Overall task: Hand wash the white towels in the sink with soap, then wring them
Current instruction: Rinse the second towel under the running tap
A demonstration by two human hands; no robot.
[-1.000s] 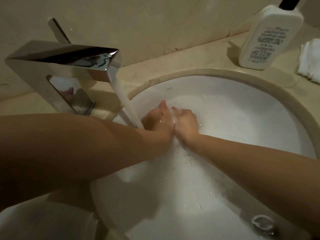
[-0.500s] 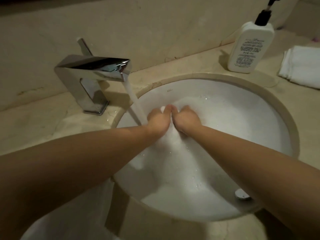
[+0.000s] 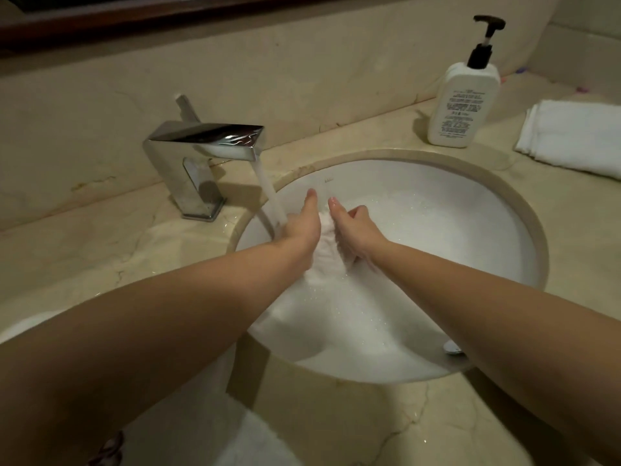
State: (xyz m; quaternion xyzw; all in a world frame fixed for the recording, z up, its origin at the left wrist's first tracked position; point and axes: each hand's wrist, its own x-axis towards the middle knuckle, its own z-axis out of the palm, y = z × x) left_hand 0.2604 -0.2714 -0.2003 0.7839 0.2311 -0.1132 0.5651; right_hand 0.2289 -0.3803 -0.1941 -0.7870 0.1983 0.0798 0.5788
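Under the running faucet (image 3: 215,142), the left hand (image 3: 302,230) and right hand (image 3: 356,230) each clutch the white towel (image 3: 327,253) bunched in the sink (image 3: 487,230); they've parted slightly since a moment ago, thumbs raised — scrubbing continues, wringing not yet begun.

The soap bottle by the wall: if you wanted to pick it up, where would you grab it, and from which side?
Probably round the flat white body of the soap bottle, coming from the front, the sink side. It stands upright close to the wall, and its thin black pump looks a poor handle.

Beige marble wall (image 3: 302,62), counter (image 3: 84,250) — dim light
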